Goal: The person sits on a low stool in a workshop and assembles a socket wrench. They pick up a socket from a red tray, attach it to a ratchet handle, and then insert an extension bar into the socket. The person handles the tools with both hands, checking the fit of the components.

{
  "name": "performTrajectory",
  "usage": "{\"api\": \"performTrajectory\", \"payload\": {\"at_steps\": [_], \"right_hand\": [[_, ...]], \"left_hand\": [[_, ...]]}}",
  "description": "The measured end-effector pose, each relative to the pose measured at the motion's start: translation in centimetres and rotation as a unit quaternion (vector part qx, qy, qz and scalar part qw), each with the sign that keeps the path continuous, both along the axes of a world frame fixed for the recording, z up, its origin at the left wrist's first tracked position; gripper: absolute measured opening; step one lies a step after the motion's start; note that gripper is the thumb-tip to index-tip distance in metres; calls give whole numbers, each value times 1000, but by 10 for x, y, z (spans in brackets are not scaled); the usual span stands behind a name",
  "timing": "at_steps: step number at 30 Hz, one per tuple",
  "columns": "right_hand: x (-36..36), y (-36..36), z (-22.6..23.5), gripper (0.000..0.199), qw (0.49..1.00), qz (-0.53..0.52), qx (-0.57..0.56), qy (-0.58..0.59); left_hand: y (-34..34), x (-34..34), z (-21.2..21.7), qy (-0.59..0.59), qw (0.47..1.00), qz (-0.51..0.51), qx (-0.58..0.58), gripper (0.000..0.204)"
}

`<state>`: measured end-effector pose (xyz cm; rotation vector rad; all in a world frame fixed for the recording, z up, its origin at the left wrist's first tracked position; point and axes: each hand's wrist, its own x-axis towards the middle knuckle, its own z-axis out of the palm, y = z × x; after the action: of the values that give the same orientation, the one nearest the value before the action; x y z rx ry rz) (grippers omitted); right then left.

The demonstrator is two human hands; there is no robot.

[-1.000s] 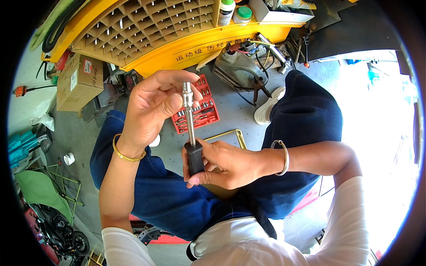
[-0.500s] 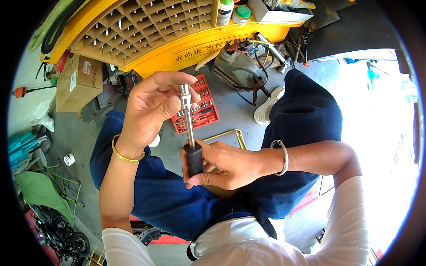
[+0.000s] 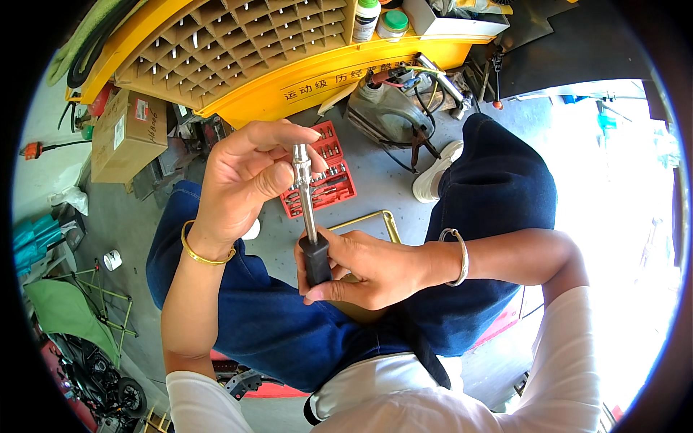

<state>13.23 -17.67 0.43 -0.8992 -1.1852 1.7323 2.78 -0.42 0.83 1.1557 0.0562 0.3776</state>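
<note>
My right hand (image 3: 368, 268) is wrapped round the black handle (image 3: 315, 261) of a socket driver, which points upward, away from my body. A shiny silver socket (image 3: 301, 163) sits at the far end of its metal shaft (image 3: 309, 213). My left hand (image 3: 249, 164) has its thumb against the socket's side and other fingers behind it, while the index finger stretches over near the tip. Beyond the driver, an open red socket set case (image 3: 348, 189) lies on the floor, holding bits, sockets and small tools. My hands partly hide it.
A yellow cabinet (image 3: 253, 107) with a cardboard divider grid (image 3: 238, 54) stands ahead. A grey jug (image 3: 386, 108) with cables sits right of the case. At left are a cardboard box (image 3: 128, 137) and a green folding chair (image 3: 68, 314). A brass-coloured bar (image 3: 393, 227) lies between my knees.
The socket end of the driver has dropped very slightly toward me between my left fingers. Both hands keep nearly the same place and hold.
</note>
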Motion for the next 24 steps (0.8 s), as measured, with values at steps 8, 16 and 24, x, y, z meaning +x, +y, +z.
{"api": "performTrajectory", "payload": {"at_steps": [8, 16, 24], "right_hand": [[0, 0, 1, 34, 1000, -13, 8, 14], [2, 1, 3, 29, 1000, 12, -6, 25], [3, 1, 2, 29, 999, 18, -16, 34]], "left_hand": [[0, -1, -2, -9, 1000, -4, -5, 36], [0, 0, 0, -4, 1000, -6, -8, 35], [-1, 0, -1, -7, 1000, -5, -14, 34]]}}
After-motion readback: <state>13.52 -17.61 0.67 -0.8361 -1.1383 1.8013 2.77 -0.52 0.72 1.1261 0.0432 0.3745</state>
